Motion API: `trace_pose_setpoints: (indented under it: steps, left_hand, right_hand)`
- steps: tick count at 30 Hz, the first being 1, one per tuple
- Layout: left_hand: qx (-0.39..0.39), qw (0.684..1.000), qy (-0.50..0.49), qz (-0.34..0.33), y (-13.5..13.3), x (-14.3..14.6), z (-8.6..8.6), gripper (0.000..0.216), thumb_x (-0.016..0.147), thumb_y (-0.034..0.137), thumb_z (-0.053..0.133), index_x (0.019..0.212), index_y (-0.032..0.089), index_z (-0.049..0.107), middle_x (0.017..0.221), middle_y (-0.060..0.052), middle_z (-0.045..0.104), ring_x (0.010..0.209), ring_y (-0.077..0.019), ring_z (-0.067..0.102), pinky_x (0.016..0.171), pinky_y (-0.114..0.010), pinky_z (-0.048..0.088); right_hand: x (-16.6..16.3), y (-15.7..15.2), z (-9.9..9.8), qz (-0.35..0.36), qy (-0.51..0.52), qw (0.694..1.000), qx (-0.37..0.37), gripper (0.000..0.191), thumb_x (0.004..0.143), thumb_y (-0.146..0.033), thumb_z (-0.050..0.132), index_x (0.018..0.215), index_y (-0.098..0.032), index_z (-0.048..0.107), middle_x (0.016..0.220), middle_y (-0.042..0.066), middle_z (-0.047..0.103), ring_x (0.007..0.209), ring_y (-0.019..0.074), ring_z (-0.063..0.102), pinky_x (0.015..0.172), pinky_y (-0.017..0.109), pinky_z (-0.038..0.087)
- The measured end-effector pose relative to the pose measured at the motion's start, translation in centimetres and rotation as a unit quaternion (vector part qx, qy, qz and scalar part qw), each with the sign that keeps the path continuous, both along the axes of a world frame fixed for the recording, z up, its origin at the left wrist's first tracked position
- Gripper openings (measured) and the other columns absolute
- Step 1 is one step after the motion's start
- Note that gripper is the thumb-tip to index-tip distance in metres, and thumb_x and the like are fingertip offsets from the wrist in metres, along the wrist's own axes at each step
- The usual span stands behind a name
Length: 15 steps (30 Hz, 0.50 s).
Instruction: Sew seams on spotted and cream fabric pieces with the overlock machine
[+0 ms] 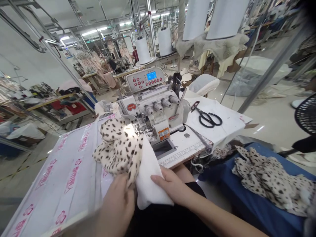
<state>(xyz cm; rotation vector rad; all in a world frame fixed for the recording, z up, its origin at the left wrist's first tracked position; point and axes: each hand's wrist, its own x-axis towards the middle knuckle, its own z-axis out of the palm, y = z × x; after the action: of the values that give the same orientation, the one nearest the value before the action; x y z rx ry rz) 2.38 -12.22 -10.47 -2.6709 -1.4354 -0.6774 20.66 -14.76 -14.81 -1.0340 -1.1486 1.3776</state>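
A white overlock sewing machine [155, 112] stands on the table in front of me, its small lamp lit. Spotted cream fabric [118, 141] lies bunched to the left of the needle area, its far edge close to the presser foot. A plain white fabric layer [149, 174] runs along its right side and hangs toward my lap. My left hand [119, 197], slightly blurred, is closed on the near end of the spotted fabric. My right hand [170, 184] pinches the right edge of the white layer, thumb on top.
Black-handled scissors [209, 119] lie on the white-covered table to the machine's right. More spotted fabric [269, 177] is heaped on a blue cloth [222, 187] at lower right. A black fan [306, 115] stands at the right edge. Plastic film [66, 168] covers the left tabletop.
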Motion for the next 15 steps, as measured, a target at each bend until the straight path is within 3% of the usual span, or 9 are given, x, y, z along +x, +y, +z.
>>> trace_pose_setpoints:
  steps: [3,7,10,12,15]
  left_hand:
    - [0.002,0.999,-0.031,-0.034,-2.1,-0.6,0.5,0.017,0.082,0.017,0.04,0.097,0.019,0.047,0.091,-0.005,0.057,0.085,-0.0174,0.056,0.07,-0.027,0.048]
    - [-0.091,0.984,-0.105,-0.114,-3.8,0.7,0.9,0.014,0.084,0.015,0.042,0.095,0.02,0.048,0.087,-0.004,0.055,0.081,-0.0151,0.055,0.071,-0.026,0.047]
    - [-0.141,0.968,-0.158,-0.138,-4.2,1.6,0.5,0.011,0.085,0.013,0.041,0.089,0.02,0.049,0.081,-0.002,0.053,0.076,-0.0136,0.053,0.067,-0.024,0.046]
    - [-0.132,0.965,-0.171,-0.15,-4.2,1.7,0.1,0.014,0.085,0.013,0.04,0.092,0.02,0.05,0.081,-0.002,0.054,0.076,-0.0131,0.053,0.067,-0.024,0.046]
    - [-0.069,0.972,-0.156,-0.162,-4.1,1.2,-0.3,0.024,0.085,0.011,0.038,0.104,0.019,0.051,0.088,-0.003,0.057,0.082,-0.0129,0.055,0.072,-0.024,0.046]
  right_hand:
    - [-0.4,-1.9,-0.3,0.005,-0.016,1.0,0.018,0.035,0.086,-0.032,0.048,0.115,-0.015,0.051,0.109,0.008,0.059,0.104,0.022,0.052,0.093,0.036,0.041]
    - [-1.1,-3.8,-0.1,-0.013,-0.096,0.993,0.074,0.017,0.086,-0.026,0.048,0.087,-0.014,0.06,0.089,0.006,0.06,0.086,0.0198,0.056,0.083,0.034,0.045]
    - [-1.3,-5.1,0.1,-0.087,-0.115,0.983,0.11,0.017,0.083,-0.021,0.052,0.1,-0.017,0.053,0.093,0.005,0.058,0.086,0.0176,0.056,0.08,0.029,0.046]
    - [-1.1,-6.0,0.4,-0.126,-0.113,0.976,0.14,0.032,0.083,-0.018,0.052,0.114,-0.02,0.043,0.095,0.005,0.058,0.083,0.0151,0.057,0.074,0.025,0.047]
    - [-0.4,-6.8,1.5,-0.106,-0.169,0.95,0.242,0.023,0.082,-0.014,0.049,0.105,-0.02,0.048,0.087,0.003,0.059,0.074,0.0127,0.057,0.068,0.022,0.046]
